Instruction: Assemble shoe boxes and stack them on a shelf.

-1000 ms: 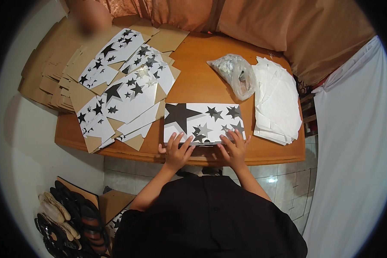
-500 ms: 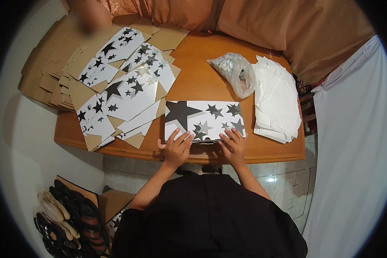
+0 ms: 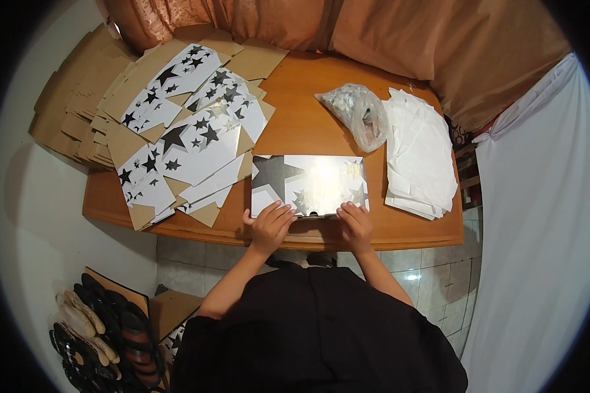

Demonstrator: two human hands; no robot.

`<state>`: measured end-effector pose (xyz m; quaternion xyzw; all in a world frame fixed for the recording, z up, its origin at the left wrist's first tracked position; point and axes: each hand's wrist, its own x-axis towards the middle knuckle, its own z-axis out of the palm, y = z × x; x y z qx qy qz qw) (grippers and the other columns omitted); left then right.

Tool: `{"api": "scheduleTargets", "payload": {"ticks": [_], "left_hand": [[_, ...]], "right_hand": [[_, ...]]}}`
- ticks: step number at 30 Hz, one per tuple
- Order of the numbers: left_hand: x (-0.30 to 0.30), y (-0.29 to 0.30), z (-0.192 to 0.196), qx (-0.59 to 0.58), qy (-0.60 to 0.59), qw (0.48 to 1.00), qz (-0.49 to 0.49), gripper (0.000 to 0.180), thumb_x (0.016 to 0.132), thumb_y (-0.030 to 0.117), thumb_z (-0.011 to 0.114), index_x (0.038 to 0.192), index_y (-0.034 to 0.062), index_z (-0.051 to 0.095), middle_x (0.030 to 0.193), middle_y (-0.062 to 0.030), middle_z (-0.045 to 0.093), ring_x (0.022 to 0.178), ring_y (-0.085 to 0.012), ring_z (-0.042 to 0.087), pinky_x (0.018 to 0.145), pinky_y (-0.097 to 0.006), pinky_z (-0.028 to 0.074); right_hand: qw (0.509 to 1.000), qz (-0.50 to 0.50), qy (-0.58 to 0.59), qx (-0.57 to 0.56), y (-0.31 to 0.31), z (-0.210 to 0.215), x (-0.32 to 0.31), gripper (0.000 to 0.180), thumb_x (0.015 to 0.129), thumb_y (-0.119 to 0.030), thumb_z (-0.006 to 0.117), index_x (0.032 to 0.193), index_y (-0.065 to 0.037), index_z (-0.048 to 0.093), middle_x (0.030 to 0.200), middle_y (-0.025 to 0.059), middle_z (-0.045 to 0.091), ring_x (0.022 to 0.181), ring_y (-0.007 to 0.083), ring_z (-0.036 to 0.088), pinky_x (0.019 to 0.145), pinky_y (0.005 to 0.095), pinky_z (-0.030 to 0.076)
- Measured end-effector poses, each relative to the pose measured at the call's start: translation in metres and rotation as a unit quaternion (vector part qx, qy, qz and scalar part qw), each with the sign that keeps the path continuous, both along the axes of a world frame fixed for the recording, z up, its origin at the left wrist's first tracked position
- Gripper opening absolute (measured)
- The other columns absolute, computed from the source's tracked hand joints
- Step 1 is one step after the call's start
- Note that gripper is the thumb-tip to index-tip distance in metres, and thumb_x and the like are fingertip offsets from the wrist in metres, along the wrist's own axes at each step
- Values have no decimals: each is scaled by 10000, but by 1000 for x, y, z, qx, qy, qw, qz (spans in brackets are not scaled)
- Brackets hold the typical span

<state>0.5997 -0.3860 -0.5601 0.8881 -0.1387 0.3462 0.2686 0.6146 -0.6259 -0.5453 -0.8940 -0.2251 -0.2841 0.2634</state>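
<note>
A white cardboard shoe box (image 3: pixel 308 177) printed with black and grey stars lies near the table's front edge. Its lid looks closed, with a small dark notch in the near edge, and light glares off the top. My left hand (image 3: pixel 272 226) grips the near left corner, fingers over the lid and thumb at the side. At the near right corner, my right hand (image 3: pixel 356 226) has its fingers bent over the edge; its thumb lies against the front.
Flat star-printed box blanks (image 3: pixel 203 141) overlap on the left, with plain brown cardboard (image 3: pixel 78 92) behind. Beyond the box sits a clear plastic bag (image 3: pixel 357 114) of unclear contents, beside stacked white paper sheets (image 3: pixel 419 150). Several sandals (image 3: pixel 111 327) are at lower left.
Glare now covers the lid's right part, and its surface seems slightly tilted. My right fingers are drawn in more. A blurred shape at the upper left is gone.
</note>
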Motion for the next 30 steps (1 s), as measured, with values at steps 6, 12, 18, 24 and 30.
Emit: {"api": "scheduleTargets", "payload": {"ticks": [6, 12, 18, 24, 30], "left_hand": [[1, 5, 3, 24, -1, 1000, -14, 120, 758, 260, 691, 854, 190, 698, 931, 73, 672, 957, -121, 597, 912, -380, 254], [1, 3, 5, 14, 0, 1000, -16, 120, 758, 246, 696, 860, 183, 695, 952, 63, 674, 974, -139, 598, 897, -381, 258], [0, 4, 6, 16, 2, 1000, -15, 118, 762, 248, 692, 862, 184, 697, 946, 65, 674, 974, -133, 597, 895, -376, 253], [1, 4, 5, 19, -3, 1000, -14, 111, 762, 248, 693, 858, 191, 699, 941, 67, 674, 973, -128, 597, 900, -370, 239], [2, 4, 4, 14, -12, 1000, -16, 108, 763, 249, 692, 854, 191, 698, 941, 68, 673, 970, -126, 597, 900, -368, 233]], "right_hand": [[995, 90, 2, 38, 20, 26, -4, 244, 686, -9, 683, 925, -43, 647, 906, 93, 628, 826, 265, 600, 704, 362, 453], [991, 129, -19, 21, 46, 24, -3, 269, 656, -29, 699, 920, -37, 647, 897, 70, 623, 770, 229, 575, 684, 350, 437], [991, 121, -52, 15, 49, 19, -1, 225, 652, -27, 699, 869, -43, 641, 863, 49, 616, 749, 213, 566, 685, 344, 436], [991, 124, -48, 2, 48, 22, 1, 205, 657, -34, 704, 851, -49, 636, 840, 35, 609, 748, 209, 558, 682, 337, 436], [992, 121, -24, -1, 46, 23, 5, 207, 663, -54, 710, 858, -58, 639, 846, 34, 605, 757, 210, 557, 691, 364, 430]]}}
